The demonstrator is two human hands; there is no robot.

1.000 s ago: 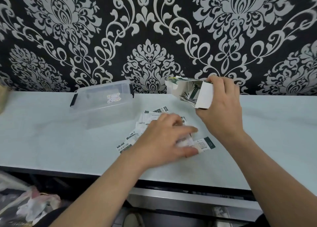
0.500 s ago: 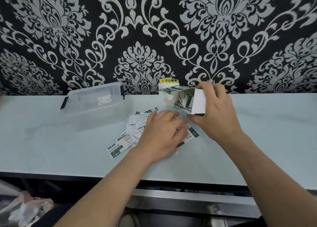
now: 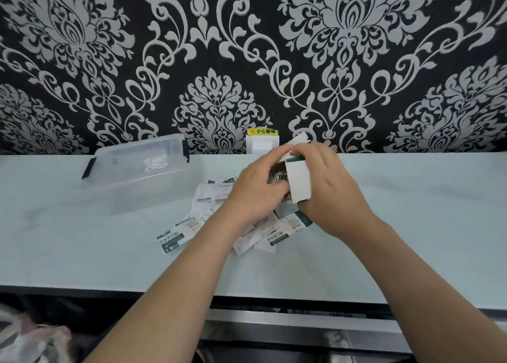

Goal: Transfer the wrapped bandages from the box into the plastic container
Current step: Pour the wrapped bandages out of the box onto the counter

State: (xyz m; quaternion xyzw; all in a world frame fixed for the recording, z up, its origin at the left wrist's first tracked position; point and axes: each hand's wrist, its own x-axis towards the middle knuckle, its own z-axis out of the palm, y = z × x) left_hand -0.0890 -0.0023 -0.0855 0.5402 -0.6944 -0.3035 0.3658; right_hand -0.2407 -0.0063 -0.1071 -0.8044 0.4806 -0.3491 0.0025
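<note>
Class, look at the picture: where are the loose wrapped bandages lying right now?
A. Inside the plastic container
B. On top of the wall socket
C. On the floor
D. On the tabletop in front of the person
D: the wrapped bandages lie spread on the tabletop, beside the plastic container, not in it.

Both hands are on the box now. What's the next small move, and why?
Probably draw the left hand back out of the box with the bandages it is reaching for. The right hand holds the box open-end leftward, wrapped bandages lie on the table, and the plastic container looks empty.
</note>
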